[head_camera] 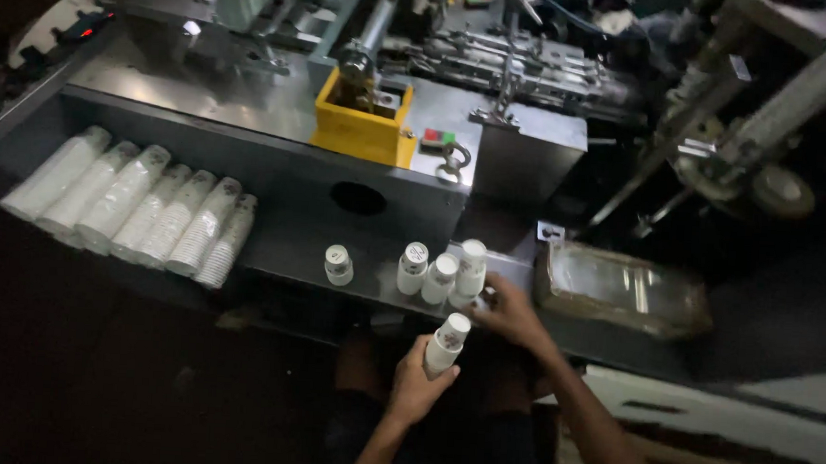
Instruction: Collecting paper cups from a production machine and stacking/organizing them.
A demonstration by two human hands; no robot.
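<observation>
Left hand (414, 383) is wrapped around a short stack of white paper cups (447, 344), fingers closed round the lower part, the stack tilted so its long axis leans up and to the right, open end pointing toward the machine. It's held off the ledge, just in front of the ledge's near edge. Right hand (510, 312) is out ahead, fingers spread and resting at the foot of the tallest cup stack (471, 268) on the ledge (289, 254); whether it has actually pinched that stack I cannot tell, the fingers look loosely curled against it, not fully shut.

So the right hand is the nearer one to the row: four small stacks stand upright along the ledge, the single one (338, 265) furthest left, then two more (412, 267) (441, 278) pressed close to the tall one. The held stack sits just below and slightly left of that tall stack, very near the right hand.

Far along the ledge's left end lie long sleeves of nested cups (132, 203), laid on their sides, fanned side by side. At the right end, a clear plastic bag (622, 290) lies crumpled.

Behind it all stands a grey metal machine (278, 112) with a yellow block (362, 121) on top and a dark round hole (357, 198) in its front panel. The room is dim, floor dark
</observation>
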